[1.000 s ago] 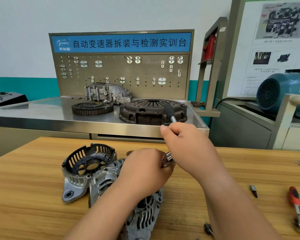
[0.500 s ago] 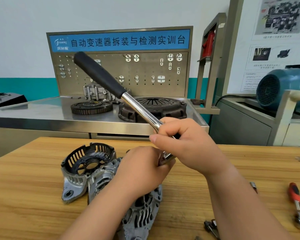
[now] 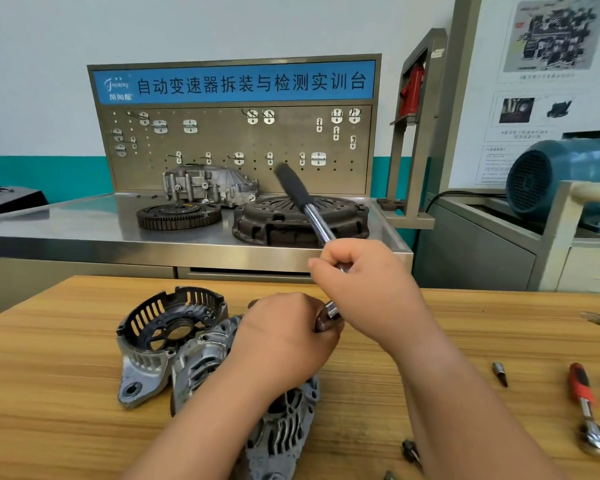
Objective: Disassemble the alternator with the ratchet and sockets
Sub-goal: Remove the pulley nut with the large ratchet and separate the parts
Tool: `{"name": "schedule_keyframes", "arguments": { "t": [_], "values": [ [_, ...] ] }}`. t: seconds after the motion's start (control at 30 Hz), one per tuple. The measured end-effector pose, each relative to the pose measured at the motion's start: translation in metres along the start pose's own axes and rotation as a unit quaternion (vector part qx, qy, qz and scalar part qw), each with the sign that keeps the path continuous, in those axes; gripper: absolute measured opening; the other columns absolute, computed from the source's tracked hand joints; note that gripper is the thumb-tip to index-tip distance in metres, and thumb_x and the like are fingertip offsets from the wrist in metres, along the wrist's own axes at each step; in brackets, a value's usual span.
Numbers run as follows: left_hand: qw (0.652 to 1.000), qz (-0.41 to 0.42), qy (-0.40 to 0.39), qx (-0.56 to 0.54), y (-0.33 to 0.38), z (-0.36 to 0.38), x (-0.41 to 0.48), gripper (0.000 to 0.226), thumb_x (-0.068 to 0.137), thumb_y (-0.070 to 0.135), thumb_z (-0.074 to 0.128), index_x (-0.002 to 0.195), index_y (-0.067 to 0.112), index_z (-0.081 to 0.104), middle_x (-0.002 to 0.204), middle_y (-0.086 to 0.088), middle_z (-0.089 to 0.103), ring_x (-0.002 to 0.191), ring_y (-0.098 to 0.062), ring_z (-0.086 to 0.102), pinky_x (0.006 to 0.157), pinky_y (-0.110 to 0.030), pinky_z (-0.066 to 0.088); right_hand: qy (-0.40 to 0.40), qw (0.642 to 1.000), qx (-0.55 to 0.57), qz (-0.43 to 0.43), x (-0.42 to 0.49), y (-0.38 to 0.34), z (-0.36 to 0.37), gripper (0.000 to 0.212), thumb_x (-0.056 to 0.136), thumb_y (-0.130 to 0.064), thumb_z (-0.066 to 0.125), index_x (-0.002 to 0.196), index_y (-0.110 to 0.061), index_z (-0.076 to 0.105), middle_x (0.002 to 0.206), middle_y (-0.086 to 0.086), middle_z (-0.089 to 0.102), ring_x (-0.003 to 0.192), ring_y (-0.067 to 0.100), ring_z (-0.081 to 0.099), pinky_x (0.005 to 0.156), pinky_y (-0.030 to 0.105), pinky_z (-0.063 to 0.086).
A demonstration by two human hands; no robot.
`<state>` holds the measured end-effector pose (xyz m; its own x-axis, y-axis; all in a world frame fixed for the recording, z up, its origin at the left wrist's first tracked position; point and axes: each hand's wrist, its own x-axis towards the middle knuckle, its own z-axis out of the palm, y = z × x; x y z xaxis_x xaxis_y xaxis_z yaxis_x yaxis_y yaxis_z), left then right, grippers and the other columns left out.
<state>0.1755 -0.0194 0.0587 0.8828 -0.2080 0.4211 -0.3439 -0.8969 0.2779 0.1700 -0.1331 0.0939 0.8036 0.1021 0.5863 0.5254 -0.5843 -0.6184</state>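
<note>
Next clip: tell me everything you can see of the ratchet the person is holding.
The ratchet is a long tool with a black textured grip at its far end and a polished chrome shank. It tilts up and away to the left, above the wooden table. The right hand is curled round the lower shank. The chrome head sits low beside the left hand, which grips the alternator. What the head engages is hidden.

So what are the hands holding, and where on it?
The right hand grips the black-handled chrome ratchet on its bare metal shaft, near the head. The left hand curls over the top of the grey metal alternator; its exact hold is hidden.
</note>
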Motion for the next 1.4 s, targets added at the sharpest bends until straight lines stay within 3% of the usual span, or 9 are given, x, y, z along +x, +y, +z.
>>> {"name": "schedule_keyframes", "arguments": {
  "t": [0.13, 0.27, 0.37, 0.47, 0.6, 0.8, 1.0, 1.2, 1.4],
  "values": [
    [0.999, 0.032, 0.028, -0.008, -0.005, 0.0, 0.001, 0.03, 0.082, 0.039, 0.047, 0.06, 0.02, 0.038, 0.057, 0.001, 0.049, 0.062, -0.02, 0.053, 0.053, -0.029, 0.038, -0.076, 0.988, 0.094, -0.1, 0.002, -0.001, -0.009, 0.026, 0.08, -0.007, 0.066, 0.058, -0.005, 0.054, 0.068, 0.002, 0.05, 0.068, 0.014, 0.05, 0.069, 0.031, 0.044],
    [0.998, 0.053, 0.026, -0.019, -0.008, 0.001, 0.0, 0.034, 0.081, 0.044, 0.047, 0.056, 0.025, 0.035, 0.055, 0.004, 0.046, 0.057, -0.015, 0.047, 0.05, -0.027, 0.039, -0.18, 0.959, 0.174, -0.135, 0.002, 0.002, -0.019, 0.025, 0.073, -0.002, 0.061, 0.05, -0.004, 0.05, 0.077, 0.021, 0.051, 0.074, 0.028, 0.051, 0.071, 0.041, 0.045],
    [0.998, 0.059, 0.029, -0.022, -0.008, 0.001, 0.0, 0.035, 0.081, 0.049, 0.044, 0.056, 0.026, 0.034, 0.054, 0.005, 0.045, 0.056, -0.013, 0.047, 0.049, -0.027, 0.038, -0.164, 0.96, 0.188, -0.129, 0.003, 0.002, -0.017, 0.032, 0.075, -0.002, 0.061, 0.049, -0.016, 0.048, 0.071, 0.015, 0.051, 0.067, 0.018, 0.05, 0.065, 0.029, 0.043],
    [0.998, 0.042, 0.026, -0.03, -0.006, 0.002, -0.001, 0.034, 0.076, 0.052, 0.036, 0.057, 0.023, 0.035, 0.052, 0.004, 0.044, 0.055, -0.019, 0.049, 0.049, -0.029, 0.037, -0.109, 0.976, 0.156, -0.109, 0.003, 0.0, -0.01, 0.035, 0.084, -0.005, 0.064, 0.053, -0.008, 0.05, 0.057, -0.002, 0.047, 0.058, 0.002, 0.045, 0.059, 0.016, 0.038],
    [0.999, 0.014, 0.024, -0.034, -0.004, 0.001, -0.003, 0.042, 0.076, 0.042, 0.043, 0.046, 0.019, 0.026, 0.04, 0.001, 0.028, 0.053, -0.026, 0.047, 0.044, -0.029, 0.022, -0.021, 0.997, 0.061, -0.033, -0.001, -0.006, 0.001, 0.034, 0.091, -0.029, 0.059, 0.065, -0.008, 0.054, 0.059, 0.005, 0.051, 0.059, 0.017, 0.049, 0.06, 0.034, 0.046],
    [1.0, 0.023, 0.021, 0.004, -0.001, 0.003, -0.002, 0.046, 0.081, 0.036, 0.049, 0.046, 0.018, 0.025, 0.038, 0.003, 0.026, 0.04, -0.014, 0.026, 0.043, -0.027, 0.019, 0.012, 0.996, -0.072, 0.057, 0.002, -0.001, 0.004, 0.034, 0.097, -0.036, 0.048, 0.071, -0.017, 0.054, 0.058, -0.006, 0.052, 0.062, 0.015, 0.054, 0.057, 0.032, 0.047],
    [0.999, 0.017, 0.028, -0.027, -0.008, 0.003, 0.001, 0.025, 0.08, 0.042, 0.047, 0.062, 0.027, 0.038, 0.057, 0.005, 0.049, 0.057, -0.017, 0.049, 0.048, -0.027, 0.032, -0.04, 0.996, 0.056, -0.058, 0.002, 0.002, -0.002, 0.032, 0.082, -0.035, 0.069, 0.06, -0.017, 0.056, 0.065, -0.008, 0.056, 0.069, 0.01, 0.055, 0.073, 0.039, 0.051],
    [0.997, 0.059, 0.027, -0.04, -0.007, 0.001, -0.001, 0.02, 0.085, 0.046, 0.052, 0.08, 0.038, 0.035, 0.082, 0.006, 0.063, 0.078, -0.016, 0.062, 0.066, -0.035, 0.054, -0.176, 0.937, 0.264, -0.144, 0.005, 0.012, -0.016, 0.026, 0.08, -0.022, 0.07, 0.06, -0.01, 0.058, 0.08, 0.028, 0.055, 0.074, 0.029, 0.057, 0.072, 0.042, 0.049],
    [0.999, 0.007, 0.024, -0.028, -0.005, 0.002, 0.0, 0.036, 0.086, 0.048, 0.047, 0.062, 0.021, 0.045, 0.056, 0.001, 0.053, 0.057, -0.016, 0.053, 0.05, -0.029, 0.041, -0.1, 0.966, 0.208, -0.116, 0.004, 0.006, -0.009, 0.029, 0.088, -0.021, 0.069, 0.065, -0.006, 0.06, 0.061, -0.003, 0.054, 0.061, 0.014, 0.051, 0.06, 0.029, 0.047]
  ]
}}
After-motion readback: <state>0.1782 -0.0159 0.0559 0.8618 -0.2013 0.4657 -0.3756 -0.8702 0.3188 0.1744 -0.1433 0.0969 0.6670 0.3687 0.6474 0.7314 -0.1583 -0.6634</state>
